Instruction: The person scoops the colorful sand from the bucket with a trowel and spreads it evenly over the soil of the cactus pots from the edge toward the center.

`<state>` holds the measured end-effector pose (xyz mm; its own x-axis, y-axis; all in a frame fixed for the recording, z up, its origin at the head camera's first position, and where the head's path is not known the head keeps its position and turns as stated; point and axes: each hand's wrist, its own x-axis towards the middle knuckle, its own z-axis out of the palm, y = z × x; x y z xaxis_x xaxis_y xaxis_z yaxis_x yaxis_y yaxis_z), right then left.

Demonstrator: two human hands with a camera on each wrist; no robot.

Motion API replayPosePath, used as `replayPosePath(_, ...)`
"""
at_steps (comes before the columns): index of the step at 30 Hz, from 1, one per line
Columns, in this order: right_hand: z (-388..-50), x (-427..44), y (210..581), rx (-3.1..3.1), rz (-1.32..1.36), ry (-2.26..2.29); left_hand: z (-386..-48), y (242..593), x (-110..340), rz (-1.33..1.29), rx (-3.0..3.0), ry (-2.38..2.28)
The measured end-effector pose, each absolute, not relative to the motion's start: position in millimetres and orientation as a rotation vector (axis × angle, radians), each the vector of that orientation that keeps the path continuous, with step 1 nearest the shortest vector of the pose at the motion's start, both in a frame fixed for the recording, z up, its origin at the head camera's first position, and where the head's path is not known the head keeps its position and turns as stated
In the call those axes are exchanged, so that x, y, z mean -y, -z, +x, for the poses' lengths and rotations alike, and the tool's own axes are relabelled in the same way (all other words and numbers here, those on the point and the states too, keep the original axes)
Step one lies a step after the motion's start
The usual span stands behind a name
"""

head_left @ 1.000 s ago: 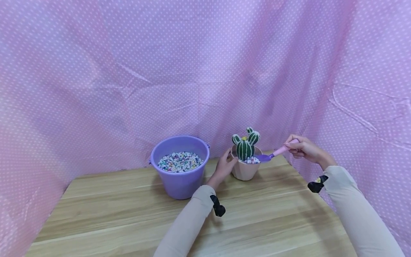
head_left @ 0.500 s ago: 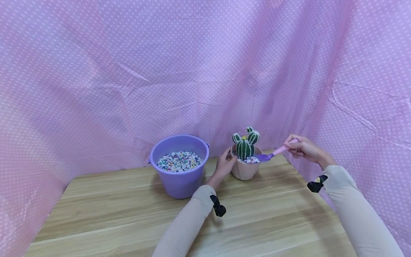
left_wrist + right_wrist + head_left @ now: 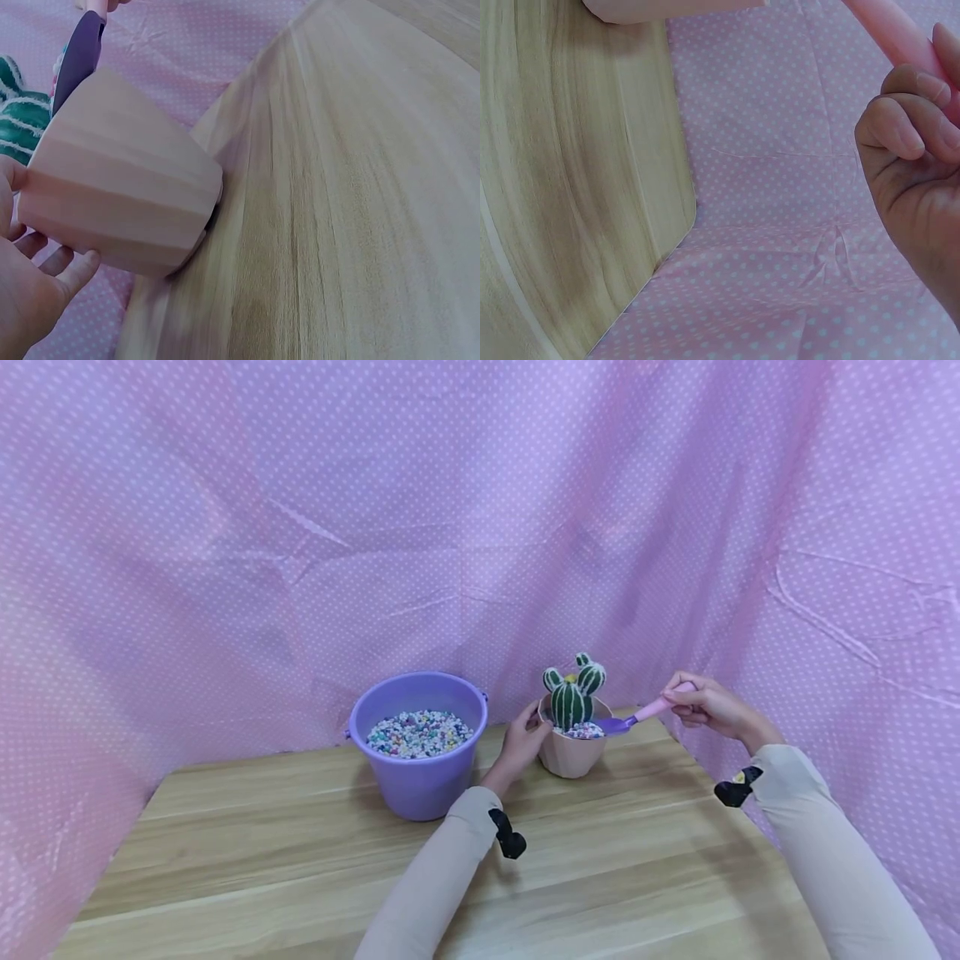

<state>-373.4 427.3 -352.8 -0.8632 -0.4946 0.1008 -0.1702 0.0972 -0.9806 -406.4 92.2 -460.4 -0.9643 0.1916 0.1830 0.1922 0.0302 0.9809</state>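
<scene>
Where the pale pot (image 3: pixel 572 757) rests on the table (image 3: pixel 322 852), the left hand (image 3: pixel 521 747) grips it from its left side, thumb by the rim and fingers curled against the wall. Out to the pot's right, and clear of it, the right hand (image 3: pixel 711 706) pinches the pink handle of a scoop (image 3: pixel 662 705), whose long axis slopes down leftward to the pot's right rim. Its purple blade (image 3: pixel 617 726) lies there beside the beads (image 3: pixel 586 731); whether it touches them, I can't tell.
</scene>
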Motion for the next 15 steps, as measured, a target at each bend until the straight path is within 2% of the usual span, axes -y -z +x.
replayPosePath(15, -370.8, -429.2, 354.4, -2.071, -0.69, 1.872, -407.9, 459.2, -89.5, -0.46, 2.286, 2.14)
